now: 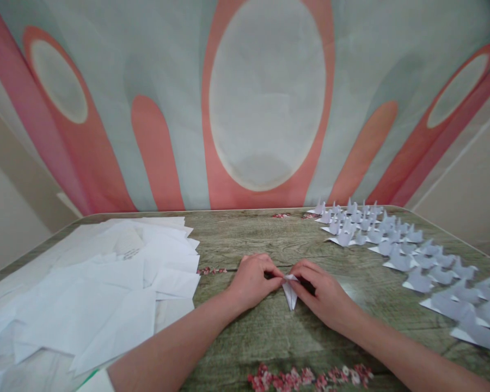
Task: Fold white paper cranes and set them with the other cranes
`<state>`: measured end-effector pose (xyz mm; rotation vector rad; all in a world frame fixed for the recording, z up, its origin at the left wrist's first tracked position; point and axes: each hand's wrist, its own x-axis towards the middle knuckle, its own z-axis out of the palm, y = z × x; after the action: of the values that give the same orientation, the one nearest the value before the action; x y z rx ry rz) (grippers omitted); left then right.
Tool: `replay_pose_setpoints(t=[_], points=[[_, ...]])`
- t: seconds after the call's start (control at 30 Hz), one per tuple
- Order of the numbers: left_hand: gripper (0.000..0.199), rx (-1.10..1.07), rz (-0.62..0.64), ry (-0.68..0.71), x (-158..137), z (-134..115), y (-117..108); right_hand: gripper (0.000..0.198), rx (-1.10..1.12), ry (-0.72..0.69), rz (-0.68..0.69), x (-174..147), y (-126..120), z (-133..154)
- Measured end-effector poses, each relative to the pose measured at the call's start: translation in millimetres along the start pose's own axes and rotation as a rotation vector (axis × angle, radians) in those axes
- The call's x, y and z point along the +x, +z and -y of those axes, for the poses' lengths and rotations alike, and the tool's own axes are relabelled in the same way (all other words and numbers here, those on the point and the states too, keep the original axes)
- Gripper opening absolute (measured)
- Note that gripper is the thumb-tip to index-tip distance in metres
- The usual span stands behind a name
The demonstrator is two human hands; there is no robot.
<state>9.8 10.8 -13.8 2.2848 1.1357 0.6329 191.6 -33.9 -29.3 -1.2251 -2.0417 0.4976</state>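
A small piece of folded white paper [290, 296] is held between my two hands over the middle of the table. It narrows to a point toward me, with a crease down its length. My left hand [256, 276] pinches its upper left corner between thumb and fingers. On the other side, my right hand [319, 287] grips the upper right edge, fingers curled and thumb below. The fingertips cover part of the paper's top, so the folds there are hidden.
Loose white paper sheets [106, 305] lie in an overlapping pile on the left. Several rows of folded white paper birds [396, 256] stand along the right. The wood-patterned table [237, 234] bears printed pink flowers [310, 378] and ends at a painted backdrop [265, 98].
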Motion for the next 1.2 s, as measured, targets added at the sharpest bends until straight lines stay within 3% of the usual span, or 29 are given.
replay_pose_setpoints(t=[0.2, 0.63, 1.2], points=[[0.009, 0.048, -0.023, 0.089, -3, 0, 3, 0.019, -0.061, -0.129, 0.106, -1, -11, -9], [0.019, 0.576, 0.057, 0.403, -7, -14, -9, 0.022, -0.404, -0.338, 0.121, -3, -9, -12], [0.013, 0.715, 0.042, 0.558, -11, -18, -5, 0.019, -0.624, -0.378, 0.129, -4, -6, -11]])
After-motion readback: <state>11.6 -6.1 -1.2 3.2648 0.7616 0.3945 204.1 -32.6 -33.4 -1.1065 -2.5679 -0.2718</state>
